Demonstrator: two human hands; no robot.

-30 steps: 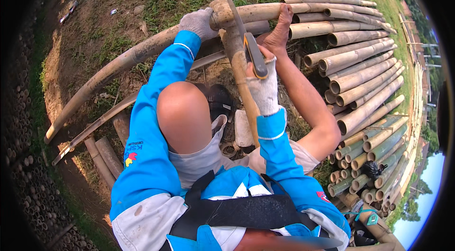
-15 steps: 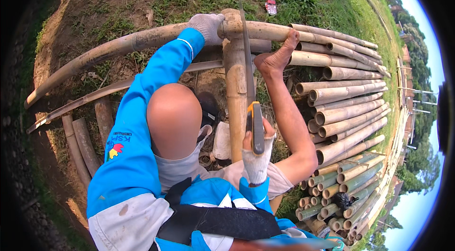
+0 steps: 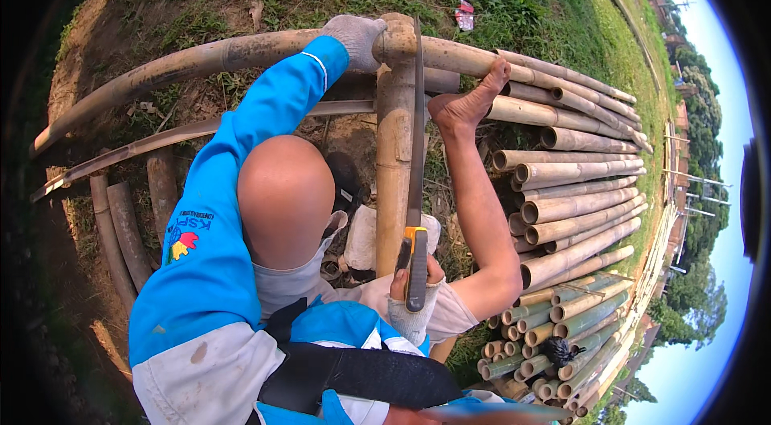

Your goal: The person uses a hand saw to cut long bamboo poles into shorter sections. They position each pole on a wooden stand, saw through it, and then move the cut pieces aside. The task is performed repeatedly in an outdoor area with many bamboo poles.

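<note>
Our long blade (image 3: 416, 136) now lies flat along the upright bamboo pole (image 3: 395, 176), its tip risen to the pole's top since a moment ago. Our right hand (image 3: 414, 296), gloved, has its grip clamped on the knife's yellow-and-black handle at six o'clock from the pole. Our left hand (image 3: 355, 38), gloved, has its grip closed over the pole's top end at twelve o'clock. A bare foot (image 3: 468, 101) rests on stacked bamboo poles (image 3: 578, 208) at three o'clock.

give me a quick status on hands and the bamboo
Left hand grips bamboo pole top. Right hand holds saw, blade along pole. Bare foot close beside blade.
</note>
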